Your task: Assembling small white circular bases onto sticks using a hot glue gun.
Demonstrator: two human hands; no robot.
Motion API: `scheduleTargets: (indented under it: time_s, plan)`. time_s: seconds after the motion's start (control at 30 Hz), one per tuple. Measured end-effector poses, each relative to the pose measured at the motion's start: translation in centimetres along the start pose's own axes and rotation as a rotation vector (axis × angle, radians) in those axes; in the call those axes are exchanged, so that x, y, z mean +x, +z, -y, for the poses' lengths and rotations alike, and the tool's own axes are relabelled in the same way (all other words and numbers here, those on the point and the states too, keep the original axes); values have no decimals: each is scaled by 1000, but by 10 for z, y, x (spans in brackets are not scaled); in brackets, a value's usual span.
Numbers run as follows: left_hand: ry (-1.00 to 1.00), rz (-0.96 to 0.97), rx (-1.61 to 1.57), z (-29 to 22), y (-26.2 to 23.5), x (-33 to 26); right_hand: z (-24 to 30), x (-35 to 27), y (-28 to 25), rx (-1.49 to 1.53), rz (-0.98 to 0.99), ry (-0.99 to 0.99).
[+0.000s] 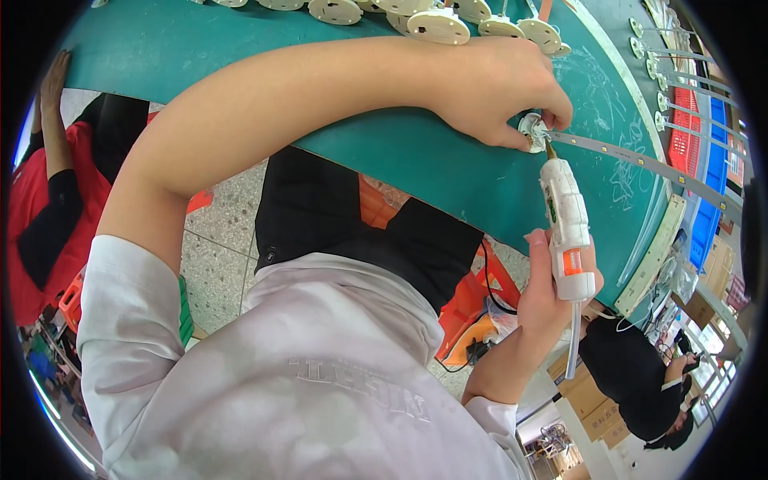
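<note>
Assembly workshop, green workbench, rows of white discs

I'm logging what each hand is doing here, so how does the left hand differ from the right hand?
The left hand reaches across the green table and pinches a small white part; the right hand stays off the table's edge, wrapped around a white glue gun. The left hand lies palm down, and the right stands upright. Both are bare and meet at the part, where the gun's nozzle points.

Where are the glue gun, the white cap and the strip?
glue gun (565, 220): head view, middle of its white body.
white cap (531, 132): head view, its rim below the fingers.
strip (640, 160): head view, mid-length on the grey band.
</note>
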State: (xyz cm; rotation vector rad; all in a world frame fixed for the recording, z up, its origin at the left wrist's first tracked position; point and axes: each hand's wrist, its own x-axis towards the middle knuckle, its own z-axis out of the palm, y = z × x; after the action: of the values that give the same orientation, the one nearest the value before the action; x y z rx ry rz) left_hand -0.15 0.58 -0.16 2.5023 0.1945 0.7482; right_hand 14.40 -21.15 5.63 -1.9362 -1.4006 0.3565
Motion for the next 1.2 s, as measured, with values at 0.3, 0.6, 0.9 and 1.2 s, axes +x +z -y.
scheduleTargets:
  time_s: [0.3, 0.6, 0.9, 1.2]
  plan:
    - [-16, -8, -54, -2, -5, -4, -2, -2, -1, 163, 49, 154]
    - [-10, -16, -48, -2, -5, -4, -5, 2, -9, -68, 161, -36]
    - [-3, -24, -63, -2, -5, -3, -7, 2, -9, -19, 149, -9]
    - [10, -34, -60, -1, -6, -3, -10, 5, -9, -105, 192, -49]
